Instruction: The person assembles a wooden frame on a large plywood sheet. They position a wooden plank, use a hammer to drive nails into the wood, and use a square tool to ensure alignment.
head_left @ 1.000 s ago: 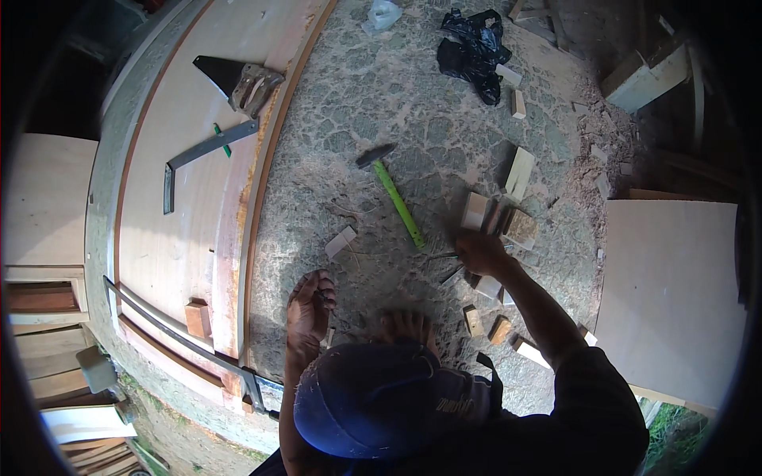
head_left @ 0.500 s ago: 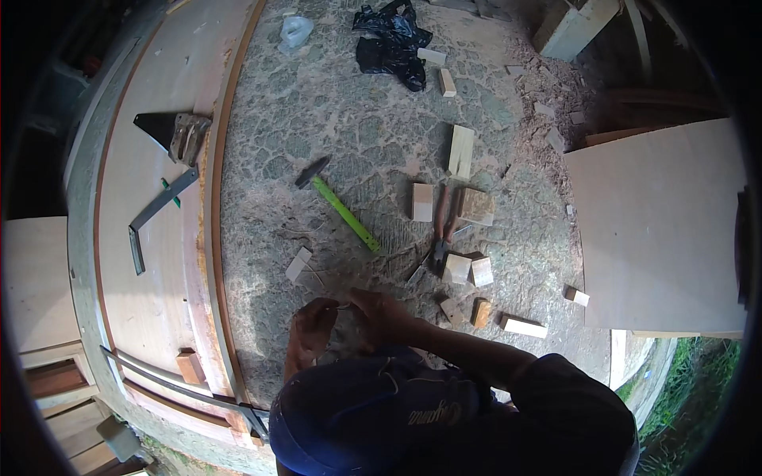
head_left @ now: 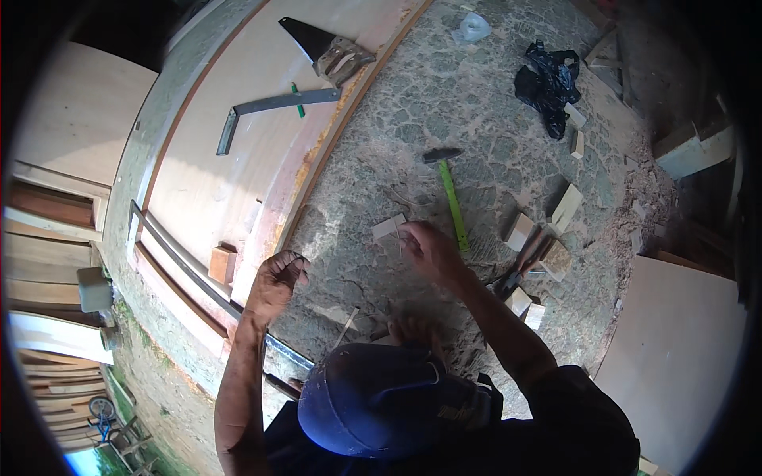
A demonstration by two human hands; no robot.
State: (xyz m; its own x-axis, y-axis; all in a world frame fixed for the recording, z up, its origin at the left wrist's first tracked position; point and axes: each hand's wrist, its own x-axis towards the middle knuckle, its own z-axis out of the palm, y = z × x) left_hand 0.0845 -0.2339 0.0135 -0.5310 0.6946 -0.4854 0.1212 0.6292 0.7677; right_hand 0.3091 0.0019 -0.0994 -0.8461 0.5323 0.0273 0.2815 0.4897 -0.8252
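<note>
My left hand is raised beside the edge of the long wooden panel, its fingers curled in a pinch; whatever is between them is too small to make out. My right hand reaches forward to the ground, fingers closed at the near edge of a small pale wooden block. Just right of it lies a hammer with a bright green handle and dark head. Further right, pincers with reddish-brown handles lie among several wooden blocks.
On the panel are a handsaw, a metal try square, a green pencil and a brown wooden block. A black plastic bag and a clear bag lie on the rough ground. A pale board stands at right.
My hands, earlier close together around a small thing, have come apart: the left to the panel's edge, the right out to the pale block. The whole view has turned, shifting the scene rightward.
</note>
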